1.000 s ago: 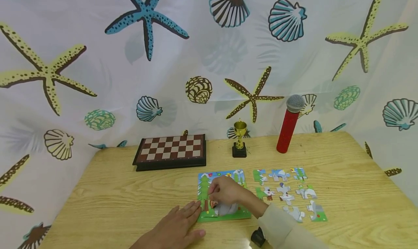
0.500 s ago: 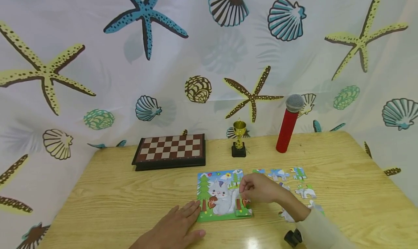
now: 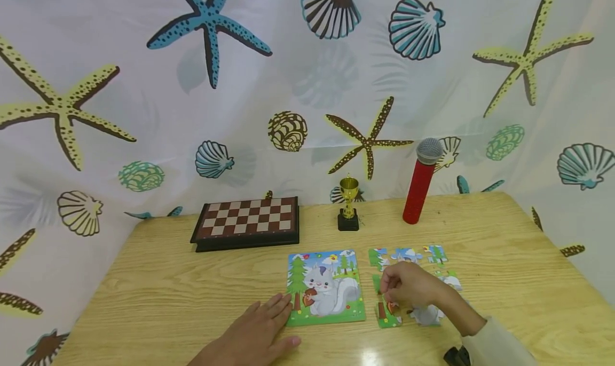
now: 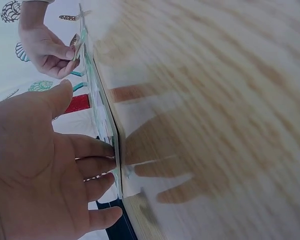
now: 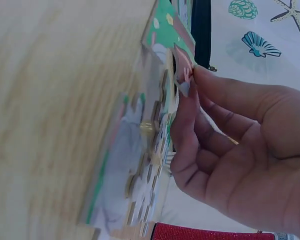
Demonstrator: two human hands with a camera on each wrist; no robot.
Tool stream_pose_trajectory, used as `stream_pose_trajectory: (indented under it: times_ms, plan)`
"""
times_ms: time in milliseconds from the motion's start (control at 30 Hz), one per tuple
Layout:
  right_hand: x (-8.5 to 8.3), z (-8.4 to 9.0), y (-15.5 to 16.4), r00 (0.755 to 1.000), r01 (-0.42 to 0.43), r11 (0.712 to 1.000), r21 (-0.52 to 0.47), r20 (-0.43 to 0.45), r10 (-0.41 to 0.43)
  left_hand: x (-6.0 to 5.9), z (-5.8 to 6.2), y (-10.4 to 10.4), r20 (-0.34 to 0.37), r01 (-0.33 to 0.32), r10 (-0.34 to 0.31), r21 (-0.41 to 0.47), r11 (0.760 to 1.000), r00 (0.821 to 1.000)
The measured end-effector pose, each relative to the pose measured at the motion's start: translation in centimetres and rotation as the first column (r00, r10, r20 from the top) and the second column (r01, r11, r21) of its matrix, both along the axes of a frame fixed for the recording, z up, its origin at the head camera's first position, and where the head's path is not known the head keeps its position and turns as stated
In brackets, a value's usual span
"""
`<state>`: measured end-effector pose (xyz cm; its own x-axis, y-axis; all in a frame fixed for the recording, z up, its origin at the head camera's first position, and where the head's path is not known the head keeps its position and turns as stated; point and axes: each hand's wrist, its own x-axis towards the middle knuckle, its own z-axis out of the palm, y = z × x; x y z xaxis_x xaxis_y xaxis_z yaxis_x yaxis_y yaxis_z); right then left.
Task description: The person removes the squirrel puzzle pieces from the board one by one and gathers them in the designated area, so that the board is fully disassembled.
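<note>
A square picture board (image 3: 331,296) shows a grey squirrel with an acorn beside a green tree. My left hand (image 3: 254,326) lies flat at its lower left, fingertips touching the edge; in the left wrist view the fingers (image 4: 97,187) are straight. To the right of the board, my right hand (image 3: 415,286) pinches a jigsaw piece (image 3: 388,318) between thumb and fingers. That jigsaw piece (image 5: 167,32) is green with part of a brown trunk and acorn, and is held tilted in the right wrist view. The right hand partly hides other pieces under it.
Several loose jigsaw pieces (image 3: 436,254) lie in rows right of the board, including a grey one (image 3: 427,316). Behind stand a chessboard case (image 3: 247,224), a small gold trophy (image 3: 348,200) and a red microphone (image 3: 419,187). A patterned cloth (image 3: 269,62) hangs at the back.
My right hand has moved rightward with the jigsaw piece, from over the squirrel board to the loose pieces, uncovering the board. The left hand has stayed at the board's edge.
</note>
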<state>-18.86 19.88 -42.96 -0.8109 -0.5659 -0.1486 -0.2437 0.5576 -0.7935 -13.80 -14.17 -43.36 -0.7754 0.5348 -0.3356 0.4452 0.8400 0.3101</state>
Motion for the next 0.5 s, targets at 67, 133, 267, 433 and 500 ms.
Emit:
stream_pose_trajectory:
  times_ms: [67, 133, 267, 433, 500]
  plan:
    - [0.1, -0.1, 0.0, 1.000, 0.027, 0.999, 0.023, -0.008, -0.027, 0.0, 0.0, 0.0, 0.006, -0.005, 0.005, -0.007, 1.000, 1.000]
    - [0.2, -0.3, -0.1, 0.999, 0.048, 0.998, 0.039, -0.020, -0.047, 0.0, 0.1, -0.1, 0.005, -0.012, 0.012, -0.016, 1.000, 1.000]
    - [0.4, -0.6, -0.2, 0.996, 0.082, 0.995, 0.058, -0.037, -0.080, 0.0, 0.0, -0.3, -0.013, -0.011, 0.011, -0.016, 1.000, 1.000]
    - [0.4, -0.8, -0.1, 0.993, 0.101, 0.992, 0.081, -0.071, -0.095, -0.1, 0.2, -0.7, -0.043, -0.010, 0.011, 0.018, 1.000, 0.999]
    - [0.2, -0.7, 0.3, 0.989, 0.114, 0.989, 0.093, -0.101, -0.104, -0.4, 0.4, -1.1, -0.061, -0.027, 0.029, 0.035, 0.999, 0.998]
